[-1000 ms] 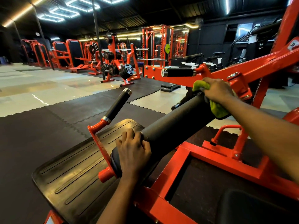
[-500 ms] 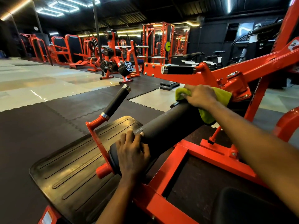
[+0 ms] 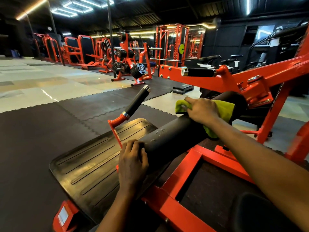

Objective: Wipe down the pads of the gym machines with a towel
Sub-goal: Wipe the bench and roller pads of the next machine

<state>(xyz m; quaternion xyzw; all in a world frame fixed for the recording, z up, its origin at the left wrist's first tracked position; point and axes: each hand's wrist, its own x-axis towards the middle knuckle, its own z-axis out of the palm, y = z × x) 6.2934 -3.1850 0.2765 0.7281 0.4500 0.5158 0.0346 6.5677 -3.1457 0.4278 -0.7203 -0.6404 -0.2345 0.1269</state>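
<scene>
A long black roller pad (image 3: 168, 138) runs diagonally across the orange machine frame (image 3: 187, 166). My left hand (image 3: 133, 161) grips the pad's near end, fingers curled over its top. At the pad's far half, my right hand (image 3: 201, 110) presses a lime-green towel (image 3: 222, 108) flat onto the pad, fingers spread over the cloth. The towel drapes over the pad and hangs down its right side. Small droplets or specks show on the pad's middle.
A ribbed black footplate (image 3: 87, 164) lies left of the pad. Two black-grip handles (image 3: 138, 101) (image 3: 199, 72) stick up from the frame. Another dark pad (image 3: 260, 213) sits bottom right. Weight racks (image 3: 127, 64) and orange machines stand across the matted floor.
My right hand has slid the towel along the pad toward me and leftward, spreading it flatter. My left hand has kept its hold on the near end.
</scene>
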